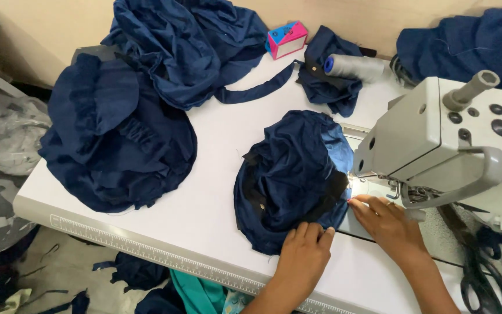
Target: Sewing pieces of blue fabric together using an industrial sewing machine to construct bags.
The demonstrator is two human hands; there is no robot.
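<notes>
A dark blue fabric piece (289, 174), round and bunched like a hat, lies on the white sewing table (216, 145) beside the needle of the grey sewing machine (437, 139). My left hand (304, 256) presses flat on the near edge of this fabric. My right hand (386, 221) rests by the needle area, fingertips on the fabric's right edge under the machine's lamp light. Neither hand lifts the cloth off the table.
A stack of dark blue fabric pieces (117, 134) sits at the left, more heaped at the back (187, 40). A grey thread cone (352, 67) and a pink-and-blue box (286, 38) lie at the rear. Black scissors (483, 273) rest at right. Scraps litter the floor (59, 273).
</notes>
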